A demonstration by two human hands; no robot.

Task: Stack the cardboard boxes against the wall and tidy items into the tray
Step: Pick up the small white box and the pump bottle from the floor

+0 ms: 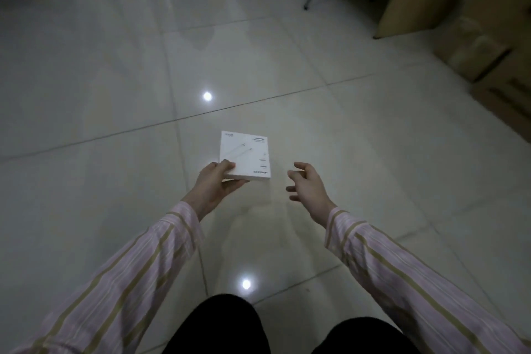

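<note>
**A:** Where's the item?

**B:** The small white box (245, 156) is in the air above the tiled floor (115, 95). The left grip (217, 182) pinches its near left corner, thumb on top and fingers underneath.

**A:** And the other one?

**B:** The right grip (307, 185) is open with its fingers loosely spread. It's just beside the box but not touching it, and it holds nothing.

**A:** What worries you?

**B:** The box is held by one corner, so most of it hangs past the fingers. I think a quick swing or a loosened thumb could tip it out, and it would land on hard tile. Bringing the free hand under the far edge would steady it.

**A:** Anything else?

**B:** No tray is in view, so the person has to turn to find it, and that could loosen the pinch. The cardboard boxes (459, 14) stand well apart at the far right, blurred. I can't tell how they're stacked.
</note>
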